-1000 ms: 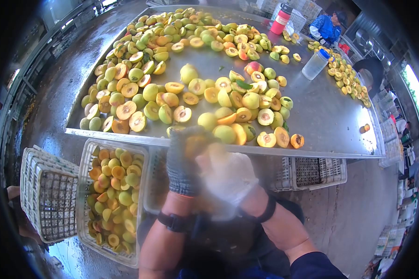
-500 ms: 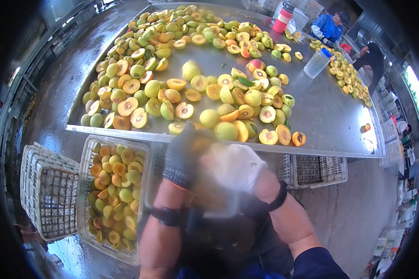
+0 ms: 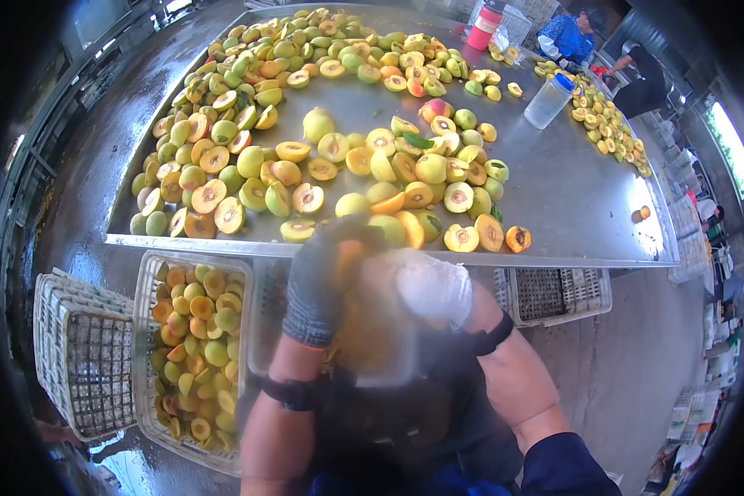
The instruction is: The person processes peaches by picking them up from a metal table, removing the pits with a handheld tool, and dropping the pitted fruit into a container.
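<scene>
Just in front of the table's near edge, my two hands are close together and partly blurred. My left hand (image 3: 312,289), in a dark grey knit glove, is closed round a yellow-orange peach half (image 3: 349,258). My right hand (image 3: 430,285), in a white glove, is closed beside it; what its fingers hold is hidden by blur. Halved yellow-green peaches (image 3: 308,198) with brown centres lie on the metal table (image 3: 289,136) right beyond my hands. Below my hands is a blurred pale container (image 3: 388,372) with something yellowish in it.
A white crate (image 3: 147,285) of peach halves stands at left, beside a stack of crates (image 3: 87,355). Another crate (image 3: 554,298) is under the table at right. A blue-lidded jug (image 3: 548,103) and red bottle (image 3: 484,26) stand on the table. Two people work at the far end.
The view has shifted slightly, so the table and crates appear a little further left and up. My hands stay together; more orange flesh shows at my left fingers.
</scene>
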`<state>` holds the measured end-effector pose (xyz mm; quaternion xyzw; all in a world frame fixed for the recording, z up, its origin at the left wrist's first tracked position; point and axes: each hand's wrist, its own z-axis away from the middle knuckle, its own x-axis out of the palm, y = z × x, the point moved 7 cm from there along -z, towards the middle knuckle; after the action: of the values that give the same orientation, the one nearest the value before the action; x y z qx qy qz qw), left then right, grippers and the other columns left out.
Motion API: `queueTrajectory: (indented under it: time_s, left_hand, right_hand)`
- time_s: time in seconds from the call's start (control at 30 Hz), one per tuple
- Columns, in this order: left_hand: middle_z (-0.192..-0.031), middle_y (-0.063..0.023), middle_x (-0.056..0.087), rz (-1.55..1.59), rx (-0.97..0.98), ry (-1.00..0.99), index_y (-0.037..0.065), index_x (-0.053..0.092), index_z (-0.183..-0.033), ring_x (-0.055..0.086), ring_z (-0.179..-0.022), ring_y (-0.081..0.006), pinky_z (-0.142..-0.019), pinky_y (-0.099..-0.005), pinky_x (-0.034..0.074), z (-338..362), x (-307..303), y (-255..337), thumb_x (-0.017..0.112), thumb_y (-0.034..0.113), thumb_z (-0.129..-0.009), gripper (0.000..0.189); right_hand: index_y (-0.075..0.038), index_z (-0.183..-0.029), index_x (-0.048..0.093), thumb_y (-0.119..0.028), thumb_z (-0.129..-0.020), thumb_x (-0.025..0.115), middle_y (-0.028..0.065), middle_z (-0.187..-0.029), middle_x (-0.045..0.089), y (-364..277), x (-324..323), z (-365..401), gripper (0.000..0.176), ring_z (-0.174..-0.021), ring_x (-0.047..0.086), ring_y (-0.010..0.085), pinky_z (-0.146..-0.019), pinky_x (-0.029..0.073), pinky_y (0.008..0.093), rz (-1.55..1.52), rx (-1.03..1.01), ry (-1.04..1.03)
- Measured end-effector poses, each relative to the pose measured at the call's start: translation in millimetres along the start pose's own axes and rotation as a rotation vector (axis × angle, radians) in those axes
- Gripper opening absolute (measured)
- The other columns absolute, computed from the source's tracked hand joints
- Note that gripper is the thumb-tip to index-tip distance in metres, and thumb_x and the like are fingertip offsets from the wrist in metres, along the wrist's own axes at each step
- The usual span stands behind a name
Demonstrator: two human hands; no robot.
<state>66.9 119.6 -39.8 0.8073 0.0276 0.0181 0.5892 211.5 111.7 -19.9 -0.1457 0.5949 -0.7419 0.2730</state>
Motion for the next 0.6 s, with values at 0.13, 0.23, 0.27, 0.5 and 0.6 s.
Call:
queueTrajectory:
  time_s: [0.13,0.23,0.27,0.5,0.6]
  left_hand:
    - [-0.102,-0.0158,0.075,-0.139,0.047,-0.010,-0.003,0.065,-0.114,0.073,-0.092,-0.0265,-0.085,-0.0357,0.059,7.1,-5.5,-14.5,0.055,0.027,-0.107,0.033]
    - [-0.100,-0.0161,0.075,-0.410,0.220,-0.004,-0.002,0.067,-0.111,0.073,-0.090,-0.0267,-0.083,-0.0366,0.058,3.9,-9.1,7.3,0.063,0.025,-0.102,0.029]
    - [-0.099,-0.0160,0.075,-0.457,0.229,-0.009,-0.002,0.067,-0.111,0.073,-0.089,-0.0266,-0.083,-0.0367,0.058,3.4,-9.8,8.2,0.066,0.025,-0.100,0.028]
    - [-0.099,-0.0158,0.075,-0.567,0.312,-0.123,0.000,0.070,-0.110,0.073,-0.089,-0.0265,-0.083,-0.0363,0.057,3.6,-8.9,2.6,0.074,0.014,-0.091,0.025]
    - [-0.097,-0.0162,0.075,-0.081,0.063,-0.047,0.000,0.071,-0.106,0.073,-0.087,-0.0259,-0.082,-0.0357,0.058,2.0,-1.6,-1.5,0.073,0.008,-0.089,0.018]
  right_hand:
    - [-0.004,-0.089,0.067,-0.047,-0.105,0.056,0.0084,-0.071,0.065,9.1,2.7,-4.9,0.047,-0.064,0.064,0.0204,-0.059,0.050,0.0348,0.081,0.067,-0.041]
    - [-0.005,-0.093,0.068,-0.039,-0.102,0.060,0.0151,-0.076,0.067,7.5,8.3,-16.7,0.036,-0.074,0.068,0.0314,-0.067,0.054,0.0437,0.591,-0.205,0.055]
    - [-0.005,-0.094,0.069,-0.037,-0.100,0.061,0.0172,-0.079,0.067,-4.1,14.4,-12.3,0.033,-0.078,0.069,0.0349,-0.070,0.055,0.0463,0.761,-0.319,0.057]
    - [-0.005,-0.094,0.069,-0.037,-0.100,0.058,0.0190,-0.084,0.069,10.2,13.6,-19.5,0.034,-0.086,0.069,0.0399,-0.075,0.055,0.0484,0.845,-0.317,-0.031]
    - [-0.005,-0.091,0.068,-0.038,-0.103,0.056,0.0153,-0.079,0.068,19.1,1.7,-23.6,0.037,-0.076,0.069,0.0319,-0.068,0.055,0.0435,0.641,-0.198,-0.042]
